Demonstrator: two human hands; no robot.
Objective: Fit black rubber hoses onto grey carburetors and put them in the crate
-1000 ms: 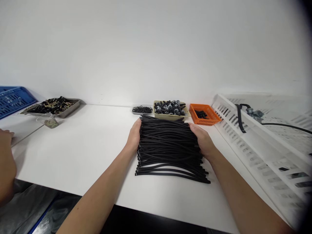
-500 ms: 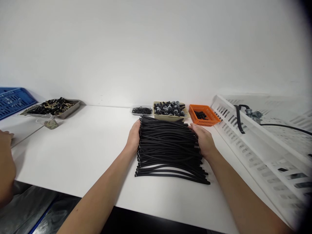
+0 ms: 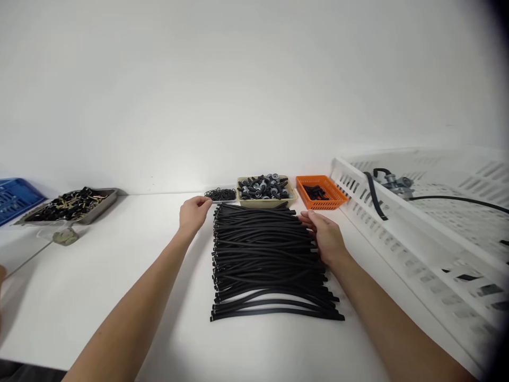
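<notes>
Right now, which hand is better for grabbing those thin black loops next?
Probably the left hand: it's close to the loops. The right hand is farther away, by the right ends of the black tubes.

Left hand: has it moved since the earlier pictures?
Yes. Judged against the small tray of black loops, the left hand has moved forward and slightly left, from the black tubes' left ends toward the tray's near-left corner.

The left hand (image 3: 194,216) moved off the black hoses (image 3: 266,260) to beside the tray (image 3: 226,201) of black rings (image 3: 221,194); a co-worker's arm (image 3: 1,275) mostly left view.
</notes>
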